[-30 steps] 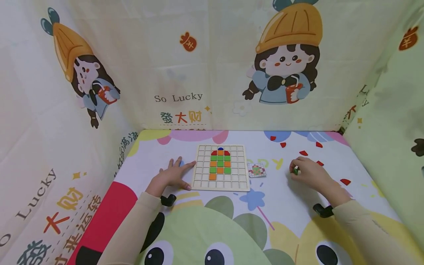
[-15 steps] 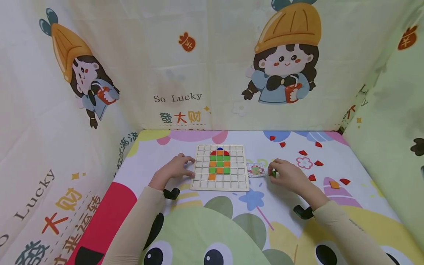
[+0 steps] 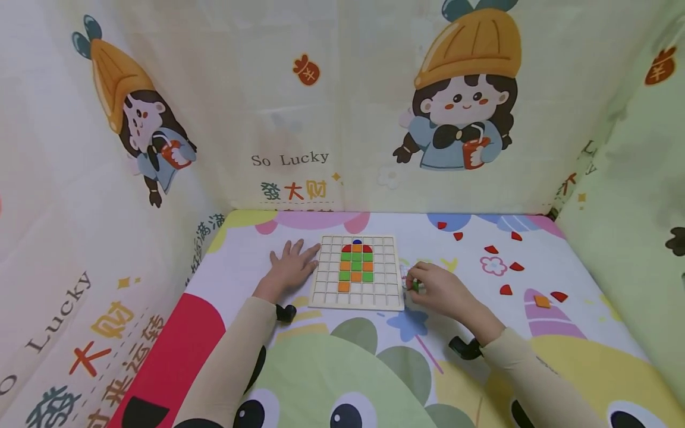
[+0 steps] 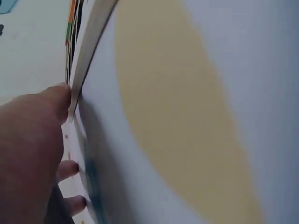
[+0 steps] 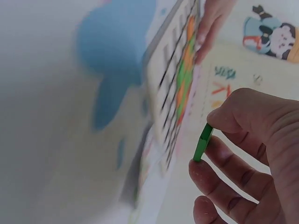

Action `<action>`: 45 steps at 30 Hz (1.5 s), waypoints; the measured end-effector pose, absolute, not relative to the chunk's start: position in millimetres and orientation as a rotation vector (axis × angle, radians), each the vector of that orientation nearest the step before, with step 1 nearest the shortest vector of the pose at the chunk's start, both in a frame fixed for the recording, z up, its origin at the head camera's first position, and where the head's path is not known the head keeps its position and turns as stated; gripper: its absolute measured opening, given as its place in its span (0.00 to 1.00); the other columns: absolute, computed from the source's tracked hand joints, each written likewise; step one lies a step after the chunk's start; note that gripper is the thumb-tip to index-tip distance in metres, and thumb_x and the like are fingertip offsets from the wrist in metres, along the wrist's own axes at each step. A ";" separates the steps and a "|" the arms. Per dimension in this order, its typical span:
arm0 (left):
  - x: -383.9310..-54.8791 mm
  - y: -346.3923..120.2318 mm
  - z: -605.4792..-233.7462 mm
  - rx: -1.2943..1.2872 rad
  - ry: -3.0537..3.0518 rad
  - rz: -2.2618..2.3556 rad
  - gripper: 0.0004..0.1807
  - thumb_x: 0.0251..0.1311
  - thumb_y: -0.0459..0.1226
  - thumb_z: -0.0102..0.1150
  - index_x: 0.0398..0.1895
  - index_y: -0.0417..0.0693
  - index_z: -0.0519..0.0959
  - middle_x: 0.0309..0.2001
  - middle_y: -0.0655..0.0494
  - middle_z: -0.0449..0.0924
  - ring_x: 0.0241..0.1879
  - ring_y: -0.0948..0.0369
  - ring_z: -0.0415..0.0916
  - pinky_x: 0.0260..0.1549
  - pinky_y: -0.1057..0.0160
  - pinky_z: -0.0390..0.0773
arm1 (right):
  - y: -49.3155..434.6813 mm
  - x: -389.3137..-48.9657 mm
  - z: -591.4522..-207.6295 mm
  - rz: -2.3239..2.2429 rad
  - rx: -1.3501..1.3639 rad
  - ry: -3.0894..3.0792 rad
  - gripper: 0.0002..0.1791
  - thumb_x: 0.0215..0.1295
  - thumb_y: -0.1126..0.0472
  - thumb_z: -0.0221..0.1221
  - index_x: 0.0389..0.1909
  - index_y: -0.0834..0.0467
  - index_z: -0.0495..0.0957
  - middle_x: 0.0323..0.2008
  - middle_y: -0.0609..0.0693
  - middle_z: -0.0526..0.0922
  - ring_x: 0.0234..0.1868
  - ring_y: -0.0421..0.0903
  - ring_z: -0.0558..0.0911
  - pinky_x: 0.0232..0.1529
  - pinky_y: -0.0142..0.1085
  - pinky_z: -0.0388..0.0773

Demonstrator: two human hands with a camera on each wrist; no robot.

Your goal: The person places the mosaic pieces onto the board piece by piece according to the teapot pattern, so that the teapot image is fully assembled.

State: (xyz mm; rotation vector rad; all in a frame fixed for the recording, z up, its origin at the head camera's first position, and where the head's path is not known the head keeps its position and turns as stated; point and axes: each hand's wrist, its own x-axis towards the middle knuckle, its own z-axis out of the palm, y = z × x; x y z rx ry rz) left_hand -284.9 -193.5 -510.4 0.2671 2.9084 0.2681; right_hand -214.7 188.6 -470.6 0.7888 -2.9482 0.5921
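Two hands are busy on a cloth (image 3: 246,238) with big pictures on it. The left hand (image 3: 289,273) has its fingers spread and grips nothing; the left wrist view shows its thumb touching the side of a pale board (image 3: 385,285). The board looks stiff and light, so a bump could slide it, and its thin sides seem a good place to steady it. Low bars split its top into little squares. A blue piece (image 3: 357,242) sits at the top, with coloured tiles (image 3: 355,266) set below it in red, orange and green. Bare squares lie on both sides of them.

Just past the board's right edge is a small card (image 3: 405,275), partly hidden by the right hand (image 3: 441,291). That hand pinches a small green piece (image 5: 202,142) between thumb and fingertips, up off the cloth, near the board's right edge. The piece looks hard, thin and very light, maybe a bit slippery. Its edges seem best to hold, but the bars could catch it.

Farther right, there is room on the cloth before one loose orange piece (image 3: 542,302) and seven red pieces (image 3: 491,249). A wall cloth (image 3: 637,226) stands past the right edge.
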 end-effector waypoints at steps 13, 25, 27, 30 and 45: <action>-274.6 -185.1 -503.3 0.145 2.752 0.346 0.35 0.79 0.58 0.39 0.84 0.73 0.44 0.85 0.46 0.31 0.82 0.37 0.24 0.66 0.17 0.34 | 118.7 -226.9 -469.6 0.692 0.834 -2.935 0.06 0.60 0.60 0.68 0.33 0.48 0.80 0.40 0.44 0.81 0.37 0.42 0.78 0.40 0.38 0.80; -274.7 -187.7 -500.5 0.161 2.711 0.379 0.36 0.79 0.58 0.39 0.84 0.73 0.42 0.85 0.46 0.27 0.82 0.38 0.20 0.67 0.17 0.32 | 81.3 -240.3 -491.5 0.746 0.819 -2.993 0.08 0.59 0.62 0.71 0.35 0.49 0.81 0.37 0.43 0.81 0.35 0.42 0.75 0.41 0.37 0.78; -275.6 -188.7 -500.8 0.163 2.710 0.378 0.36 0.79 0.59 0.38 0.84 0.73 0.41 0.85 0.46 0.27 0.82 0.38 0.20 0.66 0.17 0.31 | 78.1 -241.6 -495.0 0.740 0.824 -2.991 0.09 0.59 0.63 0.71 0.35 0.49 0.81 0.37 0.43 0.81 0.36 0.41 0.75 0.43 0.38 0.78; -276.6 -189.7 -500.5 0.162 2.706 0.383 0.36 0.79 0.59 0.39 0.85 0.73 0.42 0.85 0.46 0.27 0.82 0.38 0.20 0.66 0.17 0.31 | 74.0 -242.8 -500.0 0.748 0.829 -2.982 0.09 0.59 0.63 0.71 0.34 0.47 0.81 0.37 0.42 0.80 0.37 0.41 0.75 0.43 0.39 0.78; -279.5 -189.6 -501.6 0.176 2.820 0.366 0.37 0.74 0.59 0.50 0.83 0.73 0.53 0.84 0.43 0.42 0.81 0.34 0.36 0.66 0.17 0.44 | 66.6 -236.5 -505.4 0.802 0.858 -2.969 0.06 0.60 0.63 0.69 0.34 0.49 0.84 0.43 0.46 0.81 0.48 0.47 0.76 0.51 0.43 0.77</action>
